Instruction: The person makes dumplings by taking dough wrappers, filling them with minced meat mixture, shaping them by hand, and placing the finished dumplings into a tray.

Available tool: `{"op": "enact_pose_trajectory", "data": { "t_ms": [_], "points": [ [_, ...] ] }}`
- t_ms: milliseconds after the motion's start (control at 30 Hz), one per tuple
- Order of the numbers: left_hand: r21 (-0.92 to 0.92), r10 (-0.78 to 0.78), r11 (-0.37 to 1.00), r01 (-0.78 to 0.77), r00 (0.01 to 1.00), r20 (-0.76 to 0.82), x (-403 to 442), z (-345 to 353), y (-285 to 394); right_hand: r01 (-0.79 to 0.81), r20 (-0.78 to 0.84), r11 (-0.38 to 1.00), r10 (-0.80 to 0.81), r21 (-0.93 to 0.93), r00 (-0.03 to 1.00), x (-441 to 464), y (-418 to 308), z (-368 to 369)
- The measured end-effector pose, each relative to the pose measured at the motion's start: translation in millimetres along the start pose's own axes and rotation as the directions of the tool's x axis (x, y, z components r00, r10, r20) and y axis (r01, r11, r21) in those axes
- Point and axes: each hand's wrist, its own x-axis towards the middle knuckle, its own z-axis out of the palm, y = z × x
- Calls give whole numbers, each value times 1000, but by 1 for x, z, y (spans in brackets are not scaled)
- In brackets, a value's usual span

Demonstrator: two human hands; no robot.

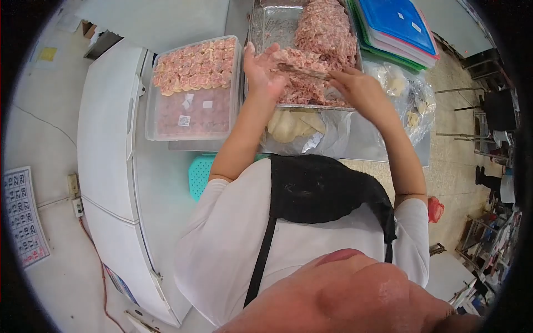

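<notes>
My right hand (363, 93) grips a flat, narrow spatula (304, 71) smeared with meat, its far end close to my left hand. My left hand (264, 72) is cupped at the left side of the metal tray (272, 16), fingers curled and slightly apart; what lies in its palm I cannot make out. Ground meat (326, 33) is heaped in the tray, with looser meat beneath the spatula. Just below the tray, pale round dough wrappers (294, 125) lie on clear plastic. Left of my hand, a plastic container (149, 119) bears rows of filled dumplings (194, 64).
Stacked lids, a blue one (397, 25) on top, lie right of the tray. Plastic bags with dough pieces (408, 94) rest below them. A white refrigerator (108, 122) stands at left. A turquoise perforated basket (199, 175) sits beneath the table edge.
</notes>
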Motion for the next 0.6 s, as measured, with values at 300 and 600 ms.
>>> {"op": "enact_pose_trajectory", "data": {
  "t_ms": [300, 600],
  "points": [
    [731, 59, 228, -643, 759, 648, -63, 54, 12, -203, 214, 878, 119, 433, 970, -29, -10, -54],
    [679, -344, -208, -704, 702, 623, -51, 35, 11, -111, 359, 897, -56, 428, 932, -30, 26, -14]
  ]
}}
